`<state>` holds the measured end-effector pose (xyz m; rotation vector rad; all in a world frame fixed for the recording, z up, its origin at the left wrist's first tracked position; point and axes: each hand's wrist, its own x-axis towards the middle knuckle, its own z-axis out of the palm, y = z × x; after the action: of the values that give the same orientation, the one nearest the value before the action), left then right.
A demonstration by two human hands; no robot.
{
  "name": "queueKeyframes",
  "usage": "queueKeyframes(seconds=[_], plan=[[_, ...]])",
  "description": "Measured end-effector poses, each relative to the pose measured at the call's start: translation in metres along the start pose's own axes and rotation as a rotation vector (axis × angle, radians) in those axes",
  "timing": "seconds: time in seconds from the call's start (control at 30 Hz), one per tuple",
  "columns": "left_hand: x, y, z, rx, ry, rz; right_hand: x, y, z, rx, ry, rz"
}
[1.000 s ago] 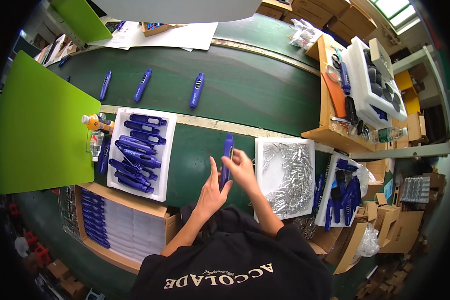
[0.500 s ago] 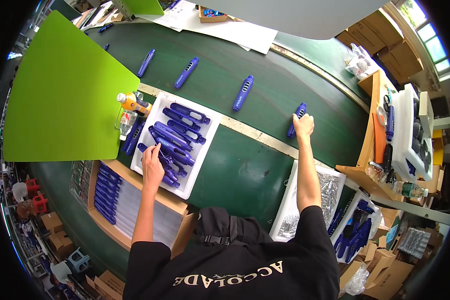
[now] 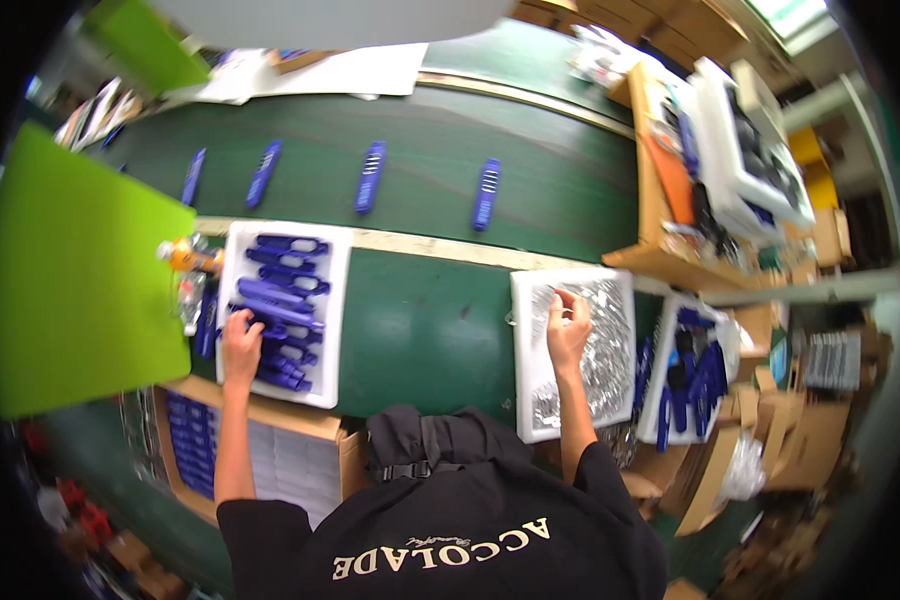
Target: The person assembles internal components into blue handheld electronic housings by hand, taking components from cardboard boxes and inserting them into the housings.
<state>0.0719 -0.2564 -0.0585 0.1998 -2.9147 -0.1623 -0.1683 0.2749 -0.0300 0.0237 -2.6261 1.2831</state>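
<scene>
Left hand (image 3: 240, 345): fingers closed on a blue handle (image 3: 270, 322) in the white tray (image 3: 336, 300), left on the counter (image 3: 420, 330).
Right hand (image 3: 568, 325): fingers pinching a small metal blade (image 3: 556, 293) over the blade tray (image 3: 523, 340).
Beyond: four blue cutters (image 3: 486, 193) lined on the green belt (image 3: 550, 160).

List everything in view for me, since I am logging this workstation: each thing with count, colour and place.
blue handles: four, blue, spaced along the green belt
left tray: one, white, heaped with blue handles
right tray: one, white, holding silvery metal pieces
far-right tray: one, white, blue parts
green board: one, bright green, far left
cardboard box: one, brown, below left tray
left hand: on the left tray's handles
right hand: over the metal pieces, fingers pinched
</scene>
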Motion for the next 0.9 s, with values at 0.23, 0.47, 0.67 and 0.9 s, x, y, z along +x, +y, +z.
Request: queueKeyframes(seconds=[0.23, 0.47, 0.67, 0.9], plan=[[0.036, 0.074, -0.050, -0.116, 0.143, 0.005, -0.032, 0.070, -0.051, -0.094, 0.148, 0.192], [0.043, 0.162, -0.064, -0.860, 0.185, -0.463, -0.014, 0.115, -0.033, -0.245, 0.192, 0.108], [0.008, 0.310, -0.074, -1.754, -0.078, -0.535, 0.028, 0.103, -0.027, -0.619, 0.069, 0.009], [-0.035, 0.352, -0.083, -2.058, -0.801, -0.623, 0.033, 0.116, -0.031, -0.598, 0.013, -0.132]])
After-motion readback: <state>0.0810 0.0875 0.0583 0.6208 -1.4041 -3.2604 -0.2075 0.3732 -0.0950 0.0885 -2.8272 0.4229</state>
